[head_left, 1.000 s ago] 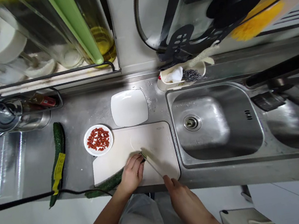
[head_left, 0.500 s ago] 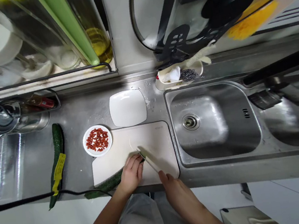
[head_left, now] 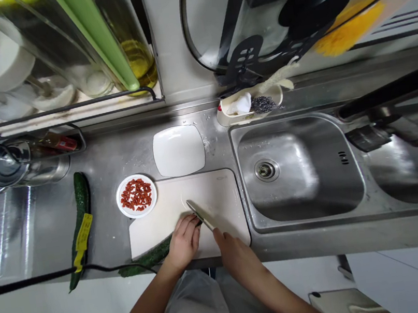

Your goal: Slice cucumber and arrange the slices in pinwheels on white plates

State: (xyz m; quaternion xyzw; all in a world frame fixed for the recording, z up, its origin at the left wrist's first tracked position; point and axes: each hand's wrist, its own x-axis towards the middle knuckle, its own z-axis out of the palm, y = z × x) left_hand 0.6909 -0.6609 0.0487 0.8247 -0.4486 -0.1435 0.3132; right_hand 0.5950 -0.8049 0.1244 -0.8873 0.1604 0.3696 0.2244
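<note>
Cucumber (head_left: pixel 151 257), on my remote feed, lies across the near-left corner of the cutting board (head_left: pixel 221 196), left end beyond it; over the board, my left grip (head_left: pixel 184 241) grasps the right end, and the knife (head_left: pixel 203 219) slants just beside, clasped in my right grip (head_left: pixel 236 253).

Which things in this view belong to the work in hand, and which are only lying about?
Apparently in use:
knife, in the right hand
held cucumber, under the left hand
cutting board

Seemingly just lying about:
yellow-labelled cucumber
white dish of red pieces
white plate
</note>
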